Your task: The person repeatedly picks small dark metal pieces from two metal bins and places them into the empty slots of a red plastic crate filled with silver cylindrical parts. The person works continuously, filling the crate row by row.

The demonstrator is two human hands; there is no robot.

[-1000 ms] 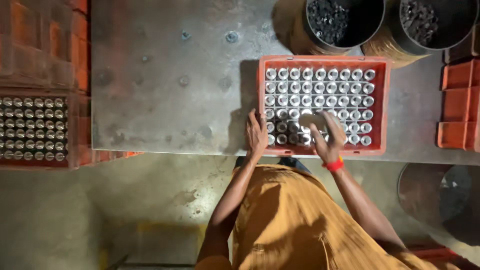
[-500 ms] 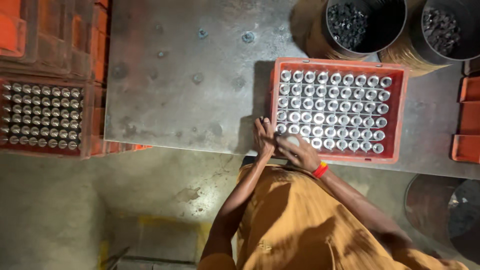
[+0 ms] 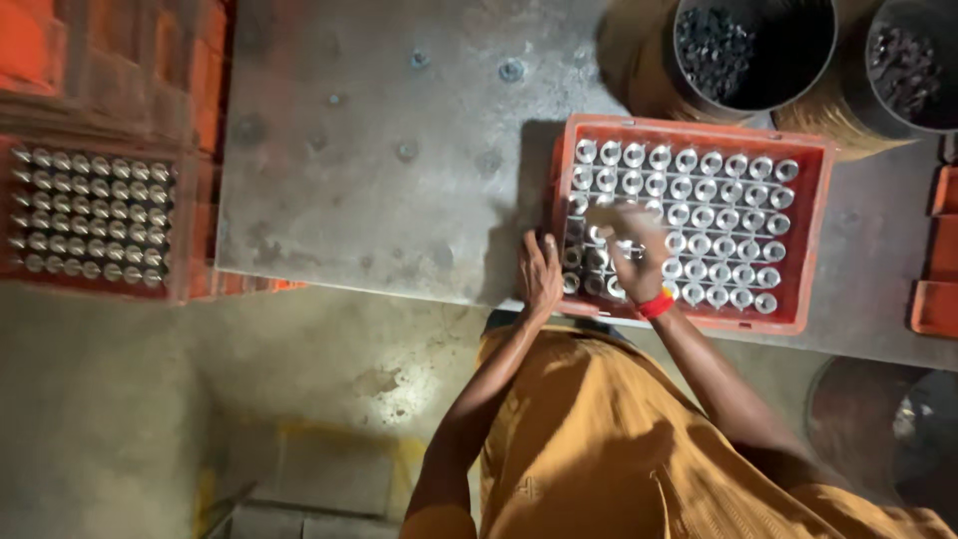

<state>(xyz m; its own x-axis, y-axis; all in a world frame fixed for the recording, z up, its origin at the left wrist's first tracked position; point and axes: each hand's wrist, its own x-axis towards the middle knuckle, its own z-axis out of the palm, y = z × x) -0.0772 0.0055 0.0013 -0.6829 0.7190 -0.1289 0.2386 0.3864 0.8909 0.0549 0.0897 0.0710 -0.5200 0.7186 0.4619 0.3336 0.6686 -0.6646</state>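
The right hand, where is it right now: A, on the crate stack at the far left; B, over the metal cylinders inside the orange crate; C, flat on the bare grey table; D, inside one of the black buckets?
B: the right hand, with a red wristband, lies over the metal cylinders inside the orange crate.

Your right hand point(image 3: 634, 245) covers several metal cups point(image 3: 718, 215) in the crate point(image 3: 813, 240), and whether its fingers hold one cannot be told. Your left hand point(image 3: 539, 274) hides the crate's near-left corner. Behind the crate, 2 drums point(image 3: 753, 50) are cut by the top edge, their dark contents too small to identify. Right of the crate, orange trays point(image 3: 938, 250) run off-frame.
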